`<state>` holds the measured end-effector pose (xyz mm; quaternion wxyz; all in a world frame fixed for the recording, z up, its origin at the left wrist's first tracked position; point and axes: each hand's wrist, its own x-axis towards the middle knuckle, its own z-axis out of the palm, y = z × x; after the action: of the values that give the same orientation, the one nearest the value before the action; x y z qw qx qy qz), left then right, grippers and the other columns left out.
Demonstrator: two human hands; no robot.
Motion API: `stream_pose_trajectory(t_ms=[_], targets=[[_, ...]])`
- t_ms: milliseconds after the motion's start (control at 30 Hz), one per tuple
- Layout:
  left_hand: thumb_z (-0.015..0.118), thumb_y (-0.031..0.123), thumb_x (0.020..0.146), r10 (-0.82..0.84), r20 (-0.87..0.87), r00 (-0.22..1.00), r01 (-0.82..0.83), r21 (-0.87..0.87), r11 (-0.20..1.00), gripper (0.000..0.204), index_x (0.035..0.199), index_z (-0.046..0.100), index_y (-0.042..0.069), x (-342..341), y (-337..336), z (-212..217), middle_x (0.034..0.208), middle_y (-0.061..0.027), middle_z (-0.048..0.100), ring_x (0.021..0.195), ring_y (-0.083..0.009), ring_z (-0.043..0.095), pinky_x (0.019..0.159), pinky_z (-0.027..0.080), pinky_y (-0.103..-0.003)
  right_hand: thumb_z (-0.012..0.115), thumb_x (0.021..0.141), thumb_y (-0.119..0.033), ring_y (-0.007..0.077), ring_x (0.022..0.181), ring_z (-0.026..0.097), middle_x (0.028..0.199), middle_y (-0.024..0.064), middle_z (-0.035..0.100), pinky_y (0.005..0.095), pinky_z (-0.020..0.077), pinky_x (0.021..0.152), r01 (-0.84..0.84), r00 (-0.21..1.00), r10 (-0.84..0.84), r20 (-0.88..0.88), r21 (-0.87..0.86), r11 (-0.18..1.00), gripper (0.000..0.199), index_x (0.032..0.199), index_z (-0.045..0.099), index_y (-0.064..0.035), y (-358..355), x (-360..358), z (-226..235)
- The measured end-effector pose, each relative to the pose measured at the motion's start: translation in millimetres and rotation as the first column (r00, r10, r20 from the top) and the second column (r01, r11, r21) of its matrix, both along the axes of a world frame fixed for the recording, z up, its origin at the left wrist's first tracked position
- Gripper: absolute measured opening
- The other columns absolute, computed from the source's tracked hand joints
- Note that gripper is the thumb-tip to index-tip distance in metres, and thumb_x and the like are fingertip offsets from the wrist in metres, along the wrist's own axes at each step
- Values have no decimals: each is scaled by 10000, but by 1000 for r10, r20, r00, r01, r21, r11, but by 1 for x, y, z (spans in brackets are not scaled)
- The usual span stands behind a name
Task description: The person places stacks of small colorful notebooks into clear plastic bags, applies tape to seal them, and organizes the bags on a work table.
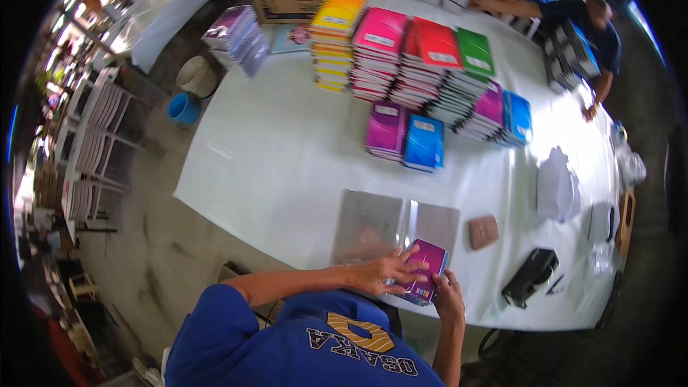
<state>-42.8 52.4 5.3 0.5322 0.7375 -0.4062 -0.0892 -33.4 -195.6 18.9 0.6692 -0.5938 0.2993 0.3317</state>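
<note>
Close in front of me, at the table's near edge, lies a small purple spiral notebook point(432, 256), with a blue one partly showing at its right side. My left hand point(387, 274) rests over its left side, fingers spread apart across the cover. At the lower right edge of the notebook, my right hand point(448, 295) grips it with thumb and bent fingers. Both hands lie partly over a clear plastic sheet or bag pile point(367, 216), which reaches left and beyond the notebook. How many notebooks are under my hands is hidden.
Stacked notebooks in yellow point(338, 13), pink point(380, 29), red point(437, 44) and green point(474, 51) stand farther back. Lower purple point(385, 127) and blue point(424, 140) stacks sit nearer. A brown block point(483, 232) and black device point(530, 276) lie right. Another person point(598, 32) works at far right.
</note>
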Motion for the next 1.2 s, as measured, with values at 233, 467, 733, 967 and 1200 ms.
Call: stream_pose_trajectory(t_ms=[233, 467, 733, 967, 1200], targets=[[545, 273, 964, 920, -27, 390, -920, -47, 389, 611, 1461, 313, 2, 69, 283, 52, 1537, -149, 295, 1454, -232, 172, 1161, 154, -344, 666, 860, -225, 160, 953, 600, 1105, 98, 584, 260, 487, 772, -196, 898, 108, 427, 168, 966, 593, 1351, 415, -7, 223, 104, 3], [363, 553, 981, 894, -426, 138, -990, -49, 130, 635, 1468, 382, 146, 198, 577, 115, 1430, -86, 470, 1293, -201, 432, 1081, 286, -375, 743, 816, -285, 86, 886, 540, 1058, 19, 568, 249, 419, 679, -222, 804, -83, 589, 427, 876, 569, 1280, 472, -95, 536, 236, 114], [559, 536, 907, 437, -694, 572, -800, -353, 486, 595, 1302, 559, 91, 288, 636, 116, 1241, -53, 607, 1135, -167, 546, 979, 399, -341, 707, 785, -426, 448, 1127, 458, 1215, 310, 438, 534, 418, 919, 85, 354, 520, 777, -581, 810, 682, 1191, 483, 74, 713, 336, 104], [589, 508, 907, 814, -468, 344, -916, -358, 181, 609, 1303, 559, 46, 282, 663, 100, 1331, -53, 548, 1239, -146, 460, 1026, 345, -304, 640, 888, -215, 329, 1004, 554, 1056, 179, 564, 418, 472, 807, -208, 138, 313, 940, -282, 937, 362, 1161, 536, 0, 638, 271, 84], [486, 64, 931, 951, -302, 72, -804, -581, -124, 559, 1451, 303, -29, 168, 564, 118, 1485, -124, 353, 1327, -251, 398, 1066, 344, -399, 547, 761, 139, 162, 828, 687, 843, 81, 706, 281, 560, 748, -536, 505, 781, 367, -576, 617, 224, 903, 687, 36, 244, 186, 56]])
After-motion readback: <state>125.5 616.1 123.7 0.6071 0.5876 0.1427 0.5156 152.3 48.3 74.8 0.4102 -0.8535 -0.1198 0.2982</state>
